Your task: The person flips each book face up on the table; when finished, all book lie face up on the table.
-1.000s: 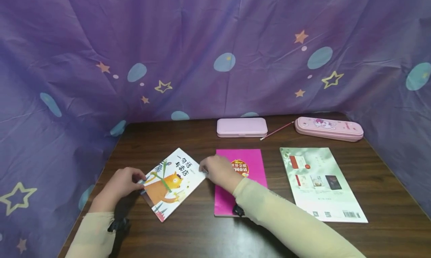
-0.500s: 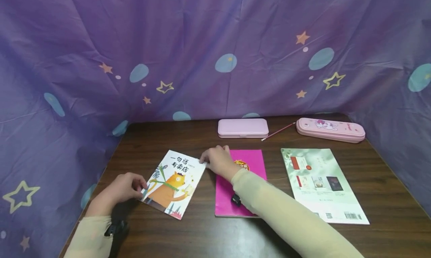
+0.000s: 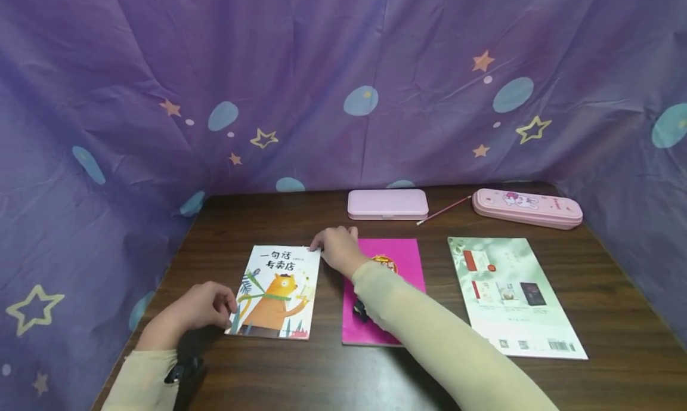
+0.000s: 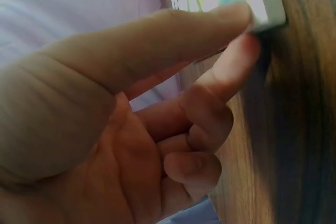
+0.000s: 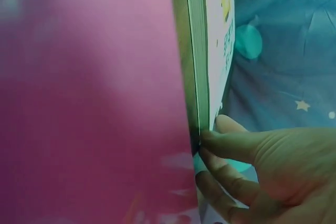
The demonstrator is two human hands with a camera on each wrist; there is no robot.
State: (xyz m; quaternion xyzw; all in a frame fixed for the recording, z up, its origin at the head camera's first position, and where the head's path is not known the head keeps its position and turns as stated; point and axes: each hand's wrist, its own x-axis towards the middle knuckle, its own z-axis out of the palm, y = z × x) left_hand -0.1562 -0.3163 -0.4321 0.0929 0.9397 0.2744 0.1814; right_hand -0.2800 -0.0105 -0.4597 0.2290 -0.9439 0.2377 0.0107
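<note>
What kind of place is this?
Probably a study corner, curtained off: a wooden table holds a picture book and a pink rabbit case, with purple starry cloth hanging behind and on both sides.

The white book [image 3: 272,293] looks like smooth paper.

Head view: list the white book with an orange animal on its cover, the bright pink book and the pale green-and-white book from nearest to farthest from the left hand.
1. White book with an orange animal: touching the left hand.
2. Bright pink book: right of the white one.
3. Pale green-and-white book: farther right, past the pink one.
</note>
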